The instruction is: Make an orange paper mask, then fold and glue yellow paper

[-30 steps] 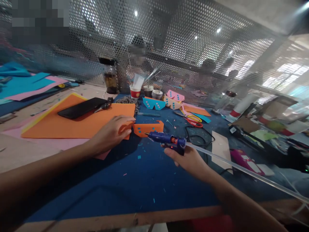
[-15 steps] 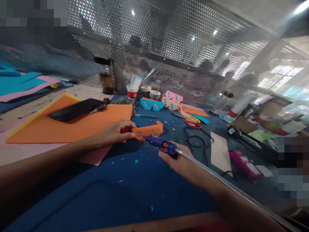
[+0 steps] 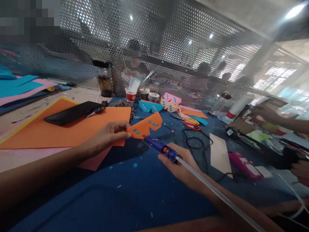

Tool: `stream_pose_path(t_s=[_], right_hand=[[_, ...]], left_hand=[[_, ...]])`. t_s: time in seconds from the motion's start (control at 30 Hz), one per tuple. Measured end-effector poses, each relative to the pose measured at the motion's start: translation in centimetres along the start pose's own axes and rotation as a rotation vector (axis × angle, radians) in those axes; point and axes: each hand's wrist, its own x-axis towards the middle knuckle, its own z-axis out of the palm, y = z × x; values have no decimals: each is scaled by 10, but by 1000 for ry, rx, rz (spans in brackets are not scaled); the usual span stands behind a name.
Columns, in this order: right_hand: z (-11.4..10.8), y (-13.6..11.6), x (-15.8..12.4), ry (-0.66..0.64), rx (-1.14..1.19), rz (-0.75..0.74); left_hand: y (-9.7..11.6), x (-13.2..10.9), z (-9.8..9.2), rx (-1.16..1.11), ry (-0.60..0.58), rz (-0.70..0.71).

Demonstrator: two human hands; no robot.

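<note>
The left hand (image 3: 106, 138) pinches its fingers shut on the left end of an orange paper cutout dotted with teal squares (image 3: 145, 125). The cutout is held tilted over the blue counter (image 3: 130, 193), at 3 o'clock from that hand. The right hand (image 3: 181, 165) has its fingers wrapped around a blue plastic hot glue gun (image 3: 160, 147), whose nozzle sits just below the cutout at its 5 o'clock. A large orange paper sheet (image 3: 60, 130) lies at the cutout's 9 o'clock.

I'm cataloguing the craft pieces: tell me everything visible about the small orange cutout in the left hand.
The orange cutout looks like thin card or foam sheet: a winged strip with a notch in its lower edge and small blue squares on each half. It is held above the blue mat, tilted up to the right, pinched at its left end by the left hand. The glue gun in the right hand points its tip just below it; contact unclear.
</note>
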Motion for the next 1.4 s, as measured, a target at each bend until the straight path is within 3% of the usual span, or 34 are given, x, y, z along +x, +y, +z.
stream_pose_path(t_s=[0.27, 0.6, 1.4], right_hand=[[1, 7, 2, 10, -57, -55], [-1, -1, -1, 47, 39, -32], [2, 3, 1, -6, 33, 1]], left_hand=[[3, -3, 3, 55, 10, 15], [4, -3, 2, 9, 20, -13], [7, -4, 7, -73, 14, 8]])
